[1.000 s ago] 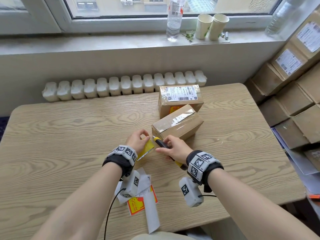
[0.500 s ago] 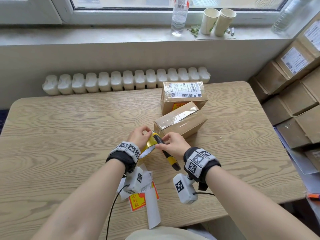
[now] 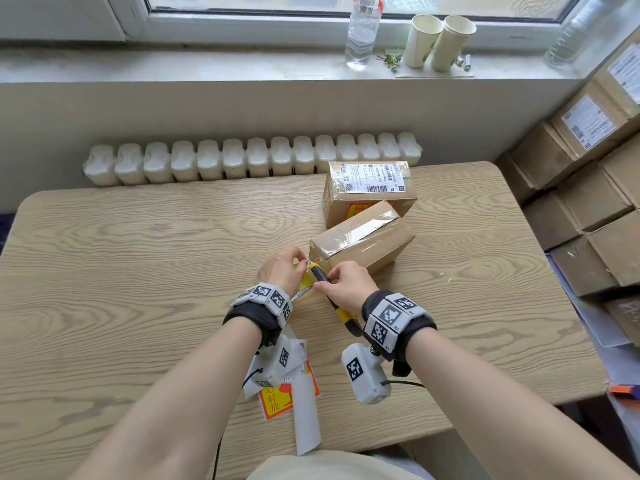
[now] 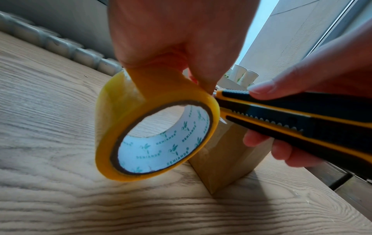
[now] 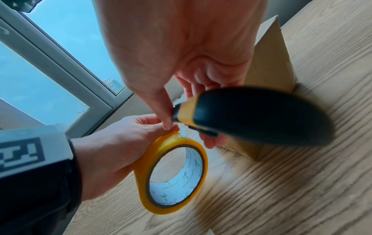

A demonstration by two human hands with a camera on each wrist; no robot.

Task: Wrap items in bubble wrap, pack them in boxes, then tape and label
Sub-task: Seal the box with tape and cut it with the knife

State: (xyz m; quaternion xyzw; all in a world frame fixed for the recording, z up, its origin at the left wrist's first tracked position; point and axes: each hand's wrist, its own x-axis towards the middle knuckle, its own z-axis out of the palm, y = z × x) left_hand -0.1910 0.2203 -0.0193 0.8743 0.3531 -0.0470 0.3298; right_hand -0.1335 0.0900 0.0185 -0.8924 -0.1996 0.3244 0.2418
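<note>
Left hand [image 3: 282, 271] grips the tape roll [image 4: 153, 125] above the table [image 3: 138, 271], just beside the nearer box [image 3: 362, 237]; right hand [image 3: 346, 287] clamps the utility knife [image 4: 292, 120] at the roll's edge. Risk: the blade may slip toward the left fingers [image 4: 203, 76].

You are working on a matt, wood-grain table [image 3: 138, 271]. You are handling a glossy yellow translucent tape roll [image 4: 128, 120] with a printed paper core, a matt black-and-yellow plastic knife [image 4: 292, 117], and a brown cardboard box [image 3: 363, 244] carrying shiny clear tape.
</note>
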